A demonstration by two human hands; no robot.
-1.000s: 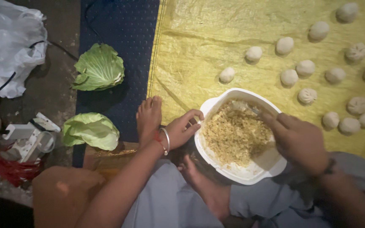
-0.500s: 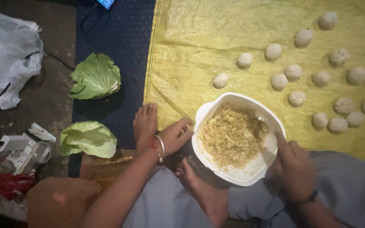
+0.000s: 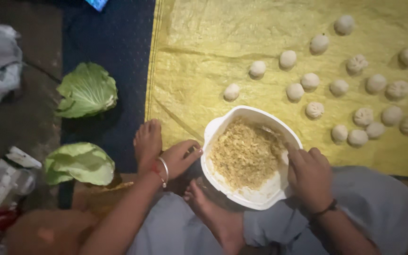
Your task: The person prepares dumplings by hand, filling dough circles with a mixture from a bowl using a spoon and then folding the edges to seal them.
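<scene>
From the head view I look straight down on my own lap. A white bowl [image 3: 252, 160] of crumbly tan filling [image 3: 245, 153] sits tilted between my knees, at the near edge of a yellow sheet [image 3: 204, 52] spread on the floor.

My right hand [image 3: 310, 177] rests on the bowl's right rim, its fingers [image 3: 301, 158] curled together and pointing into the filling. Something pale shows just past the fingertips, perhaps a spoon handle, but I cannot tell whether the fingers pinch it or merely press the rim.

My left hand [image 3: 178, 158] lies against my foot [image 3: 148, 141], just beside the bowl's left wall. Its fingers [image 3: 192, 150] are loosely bent, the tips reaching toward the rim; whether they touch it I cannot tell, and they hold nothing.

To do the scooping well, I judge the bowl wants steadying from the left, since it leans on my legs rather than standing flat. I would take small portions from the heaped middle and keep the wrist low, so loose crumbs fall back inside and not onto my grey trousers [image 3: 378, 208].

The filling lies directly under and left of the right fingertips, touching or nearly so. Rows of pleated dumplings [image 3: 315, 109] lie well apart on the sheet beyond. Two cabbage leaves [image 3: 88, 89] lie on the dark mat [image 3: 114, 33] to the left.
</scene>
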